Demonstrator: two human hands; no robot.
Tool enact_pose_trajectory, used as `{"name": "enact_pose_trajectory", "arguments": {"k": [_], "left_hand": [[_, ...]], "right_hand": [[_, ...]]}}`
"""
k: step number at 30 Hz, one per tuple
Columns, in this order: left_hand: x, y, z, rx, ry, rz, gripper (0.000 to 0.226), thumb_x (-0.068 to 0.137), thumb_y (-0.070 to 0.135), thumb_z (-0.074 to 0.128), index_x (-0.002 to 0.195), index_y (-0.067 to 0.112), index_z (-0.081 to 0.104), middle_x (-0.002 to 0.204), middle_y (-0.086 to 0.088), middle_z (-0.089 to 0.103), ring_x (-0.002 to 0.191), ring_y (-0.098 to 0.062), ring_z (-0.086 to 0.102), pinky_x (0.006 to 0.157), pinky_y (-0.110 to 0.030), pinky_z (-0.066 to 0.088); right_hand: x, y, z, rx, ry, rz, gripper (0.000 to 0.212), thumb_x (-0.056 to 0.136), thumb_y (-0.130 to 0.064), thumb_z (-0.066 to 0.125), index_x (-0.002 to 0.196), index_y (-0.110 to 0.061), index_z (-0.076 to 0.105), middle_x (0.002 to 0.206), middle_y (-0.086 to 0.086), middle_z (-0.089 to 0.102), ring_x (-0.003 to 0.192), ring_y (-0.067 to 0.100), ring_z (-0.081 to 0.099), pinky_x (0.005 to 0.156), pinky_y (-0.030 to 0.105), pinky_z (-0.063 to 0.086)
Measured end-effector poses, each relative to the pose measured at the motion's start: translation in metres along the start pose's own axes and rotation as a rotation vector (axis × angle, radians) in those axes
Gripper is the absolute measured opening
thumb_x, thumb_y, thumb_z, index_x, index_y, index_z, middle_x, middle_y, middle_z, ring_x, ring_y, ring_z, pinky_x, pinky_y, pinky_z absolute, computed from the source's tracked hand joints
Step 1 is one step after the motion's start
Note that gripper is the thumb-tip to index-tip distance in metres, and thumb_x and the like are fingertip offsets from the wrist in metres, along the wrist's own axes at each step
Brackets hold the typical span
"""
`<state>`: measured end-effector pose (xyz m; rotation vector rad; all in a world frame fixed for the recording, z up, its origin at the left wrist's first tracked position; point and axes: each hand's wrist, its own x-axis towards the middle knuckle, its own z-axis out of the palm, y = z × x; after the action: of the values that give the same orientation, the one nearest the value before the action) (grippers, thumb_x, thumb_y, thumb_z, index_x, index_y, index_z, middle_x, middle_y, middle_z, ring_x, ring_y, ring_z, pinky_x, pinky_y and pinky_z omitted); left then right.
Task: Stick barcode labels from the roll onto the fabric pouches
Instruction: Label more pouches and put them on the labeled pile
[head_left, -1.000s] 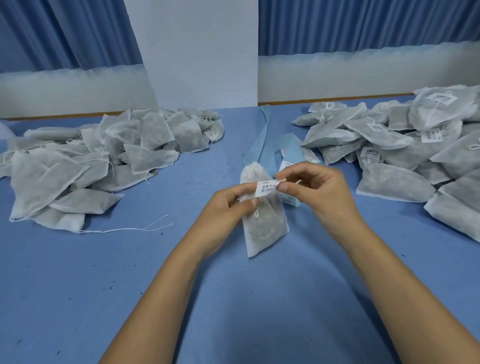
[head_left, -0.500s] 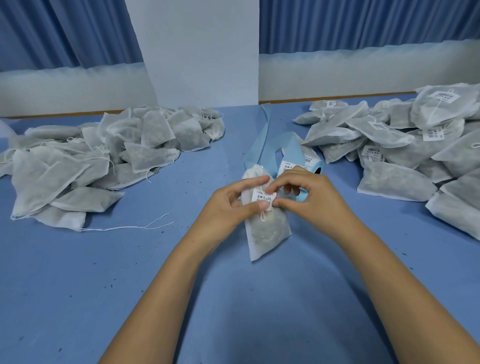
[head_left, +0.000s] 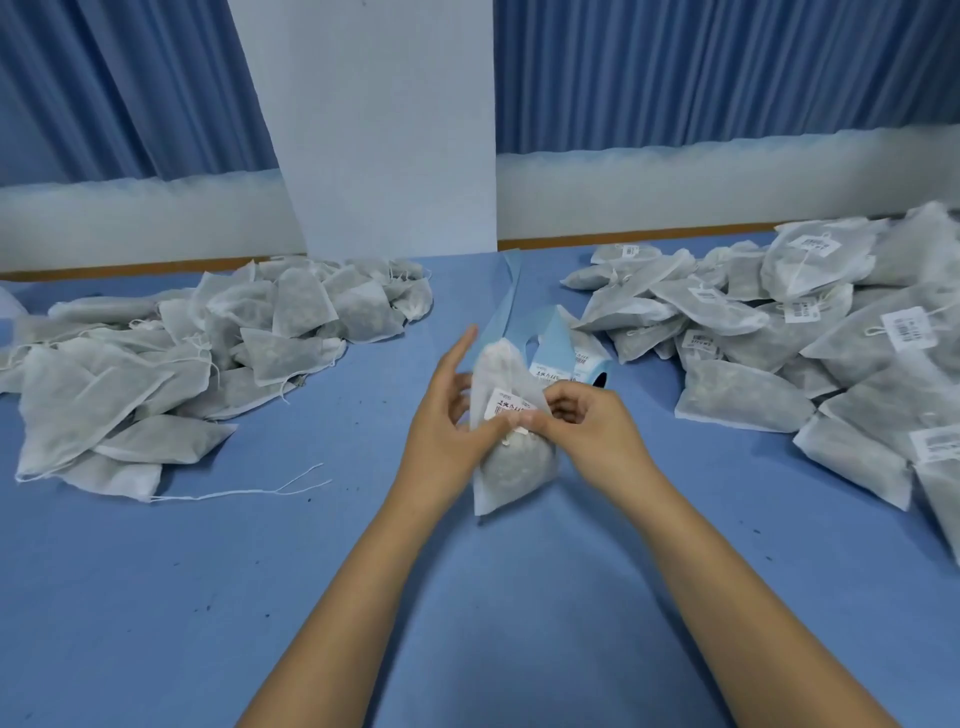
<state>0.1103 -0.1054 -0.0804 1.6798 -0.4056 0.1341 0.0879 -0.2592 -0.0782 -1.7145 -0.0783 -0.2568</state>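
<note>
Pressing a small white printed barcode label (head_left: 511, 404) flat onto a white non-woven fabric pouch (head_left: 514, 467), I have both hands closed on that one pouch, which I hold tilted up off the blue cloth-covered table (head_left: 467, 597). My left hand (head_left: 441, 426) grips it from the left, thumb across the front at the label's lower edge and the other fingers behind as backing, so the soft, lumpy filling gives me something firm to press against. The forefinger points up, free. My right hand (head_left: 587, 421) pinches the pouch at the label's right end with curled fingers, pulling the cloth taut there so the sticker should lie without a crease.

Just beyond my right knuckles lies the pale blue label roll (head_left: 563, 358) with its backing strip, close enough for a short reach to the next sticker. Well out to the left of my grip sits the heap of plain white pouches (head_left: 208, 353), and out to the right the heap of labelled pouches (head_left: 805, 353). I judge this keeps done and undone apart.
</note>
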Motion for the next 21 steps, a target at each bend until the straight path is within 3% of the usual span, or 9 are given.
{"name": "enact_pose_trajectory", "arguments": {"k": [2, 4, 7, 9, 12, 14, 17, 19, 21], "left_hand": [[0.005, 0.006, 0.017, 0.096, 0.035, -0.166, 0.047, 0.085, 0.025, 0.074, 0.124, 0.037, 0.050, 0.082, 0.007, 0.067, 0.073, -0.004, 0.063, 0.065, -0.015, 0.046], [0.008, 0.012, 0.035, 0.116, 0.035, -0.222, 0.014, 0.087, 0.028, 0.071, 0.095, 0.017, 0.068, 0.070, 0.006, 0.067, 0.067, -0.010, 0.062, 0.060, -0.020, 0.044], [0.013, 0.025, 0.065, 0.099, 0.031, -0.201, 0.030, 0.087, 0.026, 0.070, 0.063, 0.009, 0.064, 0.055, 0.006, 0.056, 0.053, -0.008, 0.049, 0.055, -0.023, 0.038], [0.016, 0.034, 0.082, 0.119, 0.020, -0.239, 0.034, 0.087, 0.026, 0.070, 0.063, 0.003, 0.061, 0.055, 0.003, 0.051, 0.053, -0.011, 0.045, 0.056, -0.026, 0.036], [0.017, 0.039, 0.106, 0.177, -0.090, -0.345, 0.032, 0.087, 0.028, 0.070, 0.074, 0.000, 0.064, 0.069, -0.010, 0.058, 0.064, -0.020, 0.053, 0.061, -0.029, 0.040], [0.021, 0.047, 0.118, 0.026, -0.090, -0.434, 0.027, 0.089, 0.030, 0.068, 0.089, 0.003, 0.069, 0.085, -0.013, 0.070, 0.073, -0.023, 0.063, 0.065, -0.028, 0.048], [0.037, 0.071, 0.133, -0.482, -0.066, -0.479, 0.035, 0.099, 0.031, 0.053, 0.120, 0.005, 0.061, 0.108, -0.014, 0.066, 0.092, -0.021, 0.066, 0.078, -0.025, 0.055], [0.044, 0.081, 0.138, -0.549, -0.051, -0.441, 0.023, 0.101, 0.034, 0.047, 0.106, 0.016, 0.061, 0.098, -0.005, 0.064, 0.086, -0.011, 0.067, 0.074, -0.018, 0.053], [0.045, 0.085, 0.138, -0.437, -0.074, -0.396, 0.022, 0.102, 0.034, 0.045, 0.085, 0.026, 0.056, 0.091, 0.003, 0.063, 0.080, -0.005, 0.066, 0.072, -0.015, 0.050]], "right_hand": [[-0.001, -0.003, -0.011, -0.008, 0.089, -0.005, 0.012, 0.077, -0.011, 0.077, 0.072, -0.010, 0.066, 0.069, -0.001, 0.066, 0.066, 0.008, 0.060, 0.065, 0.021, 0.047], [-0.005, -0.008, -0.025, 0.009, 0.164, -0.001, 0.011, 0.078, -0.010, 0.076, 0.076, -0.003, 0.067, 0.070, 0.004, 0.068, 0.066, 0.009, 0.061, 0.066, 0.023, 0.048], [-0.017, -0.011, -0.052, 0.059, 0.202, 0.085, 0.015, 0.083, -0.018, 0.071, 0.081, -0.004, 0.068, 0.071, 0.005, 0.069, 0.066, 0.009, 0.062, 0.067, 0.024, 0.047], [-0.029, -0.010, -0.076, 0.042, 0.114, 0.203, 0.019, 0.086, -0.027, 0.067, 0.084, -0.009, 0.067, 0.070, -0.002, 0.067, 0.064, 0.009, 0.062, 0.061, 0.024, 0.048], [-0.043, -0.003, -0.103, 0.073, -0.034, 0.347, 0.030, 0.090, -0.026, 0.062, 0.096, 0.003, 0.064, 0.073, 0.011, 0.069, 0.056, 0.016, 0.063, 0.051, 0.024, 0.044], [-0.037, -0.002, -0.113, 0.195, 0.061, 0.355, 0.029, 0.090, -0.023, 0.062, 0.099, 0.004, 0.065, 0.078, 0.011, 0.069, 0.063, 0.017, 0.062, 0.056, 0.024, 0.045], [-0.002, -0.017, -0.124, 0.592, 0.296, 0.205, 0.021, 0.095, -0.014, 0.054, 0.105, 0.003, 0.062, 0.097, 0.013, 0.067, 0.093, 0.023, 0.062, 0.077, 0.021, 0.054], [0.017, -0.028, -0.127, 0.810, 0.413, 0.201, 0.018, 0.098, -0.012, 0.050, 0.102, 0.003, 0.057, 0.097, 0.017, 0.057, 0.100, 0.025, 0.058, 0.097, 0.027, 0.048], [0.024, -0.028, -0.122, 0.795, 0.434, 0.239, 0.016, 0.098, -0.008, 0.047, 0.088, 0.000, 0.056, 0.091, 0.016, 0.054, 0.094, 0.024, 0.058, 0.102, 0.029, 0.045]]}}
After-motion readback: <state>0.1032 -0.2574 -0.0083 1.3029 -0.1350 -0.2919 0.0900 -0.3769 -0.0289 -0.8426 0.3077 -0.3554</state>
